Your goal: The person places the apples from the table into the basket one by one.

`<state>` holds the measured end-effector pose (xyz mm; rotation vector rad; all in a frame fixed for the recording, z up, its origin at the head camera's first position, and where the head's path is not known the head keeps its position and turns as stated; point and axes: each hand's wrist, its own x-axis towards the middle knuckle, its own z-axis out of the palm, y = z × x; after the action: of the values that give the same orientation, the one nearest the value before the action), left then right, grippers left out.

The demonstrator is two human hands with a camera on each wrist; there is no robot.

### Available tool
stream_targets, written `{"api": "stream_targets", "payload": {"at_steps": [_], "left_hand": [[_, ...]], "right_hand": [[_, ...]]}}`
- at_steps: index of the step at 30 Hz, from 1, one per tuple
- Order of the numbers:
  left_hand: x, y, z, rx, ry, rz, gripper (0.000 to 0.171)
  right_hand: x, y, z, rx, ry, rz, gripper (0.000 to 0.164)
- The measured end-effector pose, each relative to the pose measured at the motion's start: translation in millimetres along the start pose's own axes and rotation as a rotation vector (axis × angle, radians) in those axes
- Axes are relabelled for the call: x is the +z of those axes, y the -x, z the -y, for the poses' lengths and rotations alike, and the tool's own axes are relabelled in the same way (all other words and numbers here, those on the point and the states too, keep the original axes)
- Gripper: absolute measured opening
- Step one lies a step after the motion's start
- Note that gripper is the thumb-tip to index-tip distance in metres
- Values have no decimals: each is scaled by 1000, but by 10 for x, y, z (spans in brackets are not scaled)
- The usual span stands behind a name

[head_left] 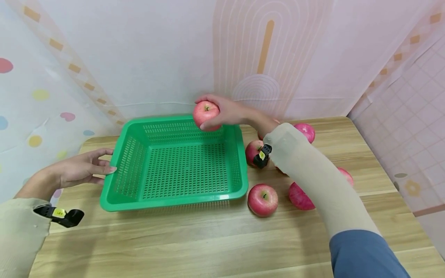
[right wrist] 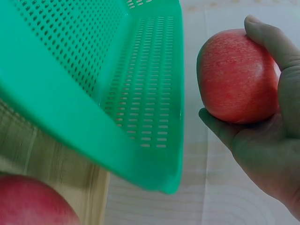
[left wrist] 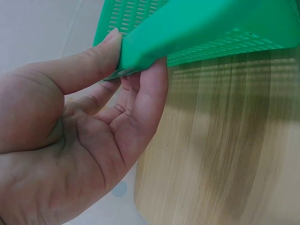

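A green plastic basket (head_left: 184,170) with perforated walls stands on the wooden table, with nothing inside it. My left hand (head_left: 85,168) pinches its left rim, thumb on top and fingers beneath, as the left wrist view shows at the rim (left wrist: 145,47). My right hand (head_left: 227,110) grips a red apple (head_left: 206,114) above the basket's back right corner. In the right wrist view the held apple (right wrist: 238,77) sits between thumb and fingers, beside the basket wall (right wrist: 145,84).
Right of the basket lie several more apples, including a near one (head_left: 263,200), one by the basket's side (head_left: 253,152) and a pinker one (head_left: 306,132) at the back. My right forearm partly covers others. A patterned wall covering (head_left: 156,58) rises behind the table (head_left: 174,243).
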<state>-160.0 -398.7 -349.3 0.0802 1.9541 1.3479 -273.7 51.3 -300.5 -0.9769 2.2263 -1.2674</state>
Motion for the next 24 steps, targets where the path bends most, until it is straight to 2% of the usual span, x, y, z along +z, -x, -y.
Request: {"api": "stream_targets", "payload": {"at_steps": [9,17,24], "left_hand": [[-1,13,18,9,14,6,37],[-6,35,27,16,35,22,37],[12,32,27,11,29,13,37]], "right_hand": [[213,-151,35,-8,-2,57,74],[441,-272,12,-42,-25,61,70],[561,-363,-10,-47,-28,78,71]]}}
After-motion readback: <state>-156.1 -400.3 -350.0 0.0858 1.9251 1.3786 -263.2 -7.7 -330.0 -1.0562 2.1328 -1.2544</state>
